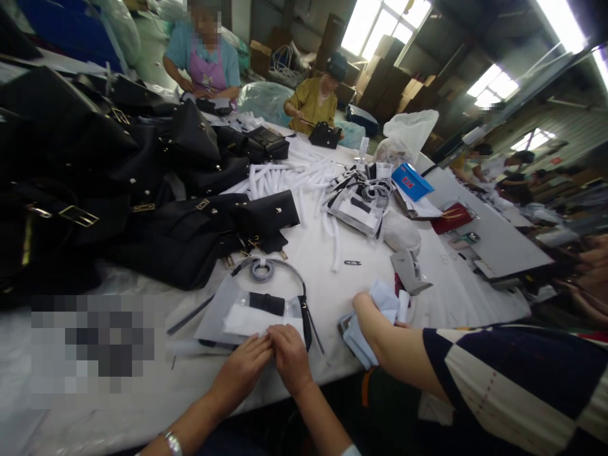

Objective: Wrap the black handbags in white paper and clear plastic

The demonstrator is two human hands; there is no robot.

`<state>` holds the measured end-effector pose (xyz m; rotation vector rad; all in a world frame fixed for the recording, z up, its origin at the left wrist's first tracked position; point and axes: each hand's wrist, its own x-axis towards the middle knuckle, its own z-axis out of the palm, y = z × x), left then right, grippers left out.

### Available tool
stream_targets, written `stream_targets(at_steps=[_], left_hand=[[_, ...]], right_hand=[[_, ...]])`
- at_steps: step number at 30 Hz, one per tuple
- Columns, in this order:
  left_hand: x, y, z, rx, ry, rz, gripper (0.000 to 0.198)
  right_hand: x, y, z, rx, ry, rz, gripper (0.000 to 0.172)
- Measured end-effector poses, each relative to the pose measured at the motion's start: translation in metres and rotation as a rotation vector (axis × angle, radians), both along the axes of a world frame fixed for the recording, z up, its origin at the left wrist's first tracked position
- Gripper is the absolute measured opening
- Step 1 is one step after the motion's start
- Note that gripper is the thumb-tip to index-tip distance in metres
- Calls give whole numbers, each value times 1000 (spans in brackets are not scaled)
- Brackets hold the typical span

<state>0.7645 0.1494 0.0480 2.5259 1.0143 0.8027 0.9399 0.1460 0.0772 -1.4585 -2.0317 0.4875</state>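
My left hand (244, 367) and my right hand (291, 358) meet at the near edge of a flat bag on the table. Their fingers are closed together over the edge of a folded white sheet (254, 322) on top of it; the fingertips are partly hidden. A small black rolled piece (266, 304) in clear plastic lies just beyond the sheet. The flat bag (213, 316) is covered in pale wrapping, and a dark strap (304, 288) arches around its far and right sides. Next to its far edge rests a coiled grey cord (262, 270).
Black bags (166, 240) with gold buckles are heaped at left. White tubes (270, 180), thread snips (352, 262), a tape dispenser (411, 272) and wrapped bags (356, 209) lie beyond. At right, a co-worker's arm (389, 342) reaches over light-blue cloth (363, 335). Two people sit across the table.
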Motion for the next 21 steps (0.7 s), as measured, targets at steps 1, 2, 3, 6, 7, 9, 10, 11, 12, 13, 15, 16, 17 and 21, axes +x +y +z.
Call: stream_targets(at_steps=[1,2,3,6,7,9,10,11,12,13,15,16,17,21], left_hand=[[-16,1,4,-26,-21,52,40],[-32,4,7,-59,-38,128,36],[-47,8,10,-97,-53,219,33],[-79,25,15,-244,-67,428,37],[-84,30,15,-303,-64,460,39],[-88,41,14,-427,-53,488,43],[-88,45,14,-486,-45,497,45],[-86,50,14,-539,-36,507,46],[-85,54,15,-586,-25,517,46],[-83,58,16,-627,-14,523,46],[-81,69,19,-697,2,525,45],[-80,74,20,-729,4,519,45],[-81,80,20,-759,2,507,46],[-84,100,16,-842,-7,432,44]], right_hand=[[-7,-1,1,2,16,1,33],[-14,0,2,-1,31,-2,32],[-22,1,2,-8,44,-7,31],[-44,6,1,-47,62,-35,30],[-51,8,0,-63,61,-51,31],[-61,10,-4,-96,55,-89,36],[-65,11,-6,-111,53,-108,39],[-68,12,-7,-124,53,-127,41],[-70,13,-8,-137,55,-146,42],[-72,14,-7,-147,59,-167,41],[-75,16,-4,-164,72,-217,37],[-76,17,-2,-170,79,-242,35],[-77,19,0,-175,87,-262,34],[-83,24,4,-183,117,-290,35]])
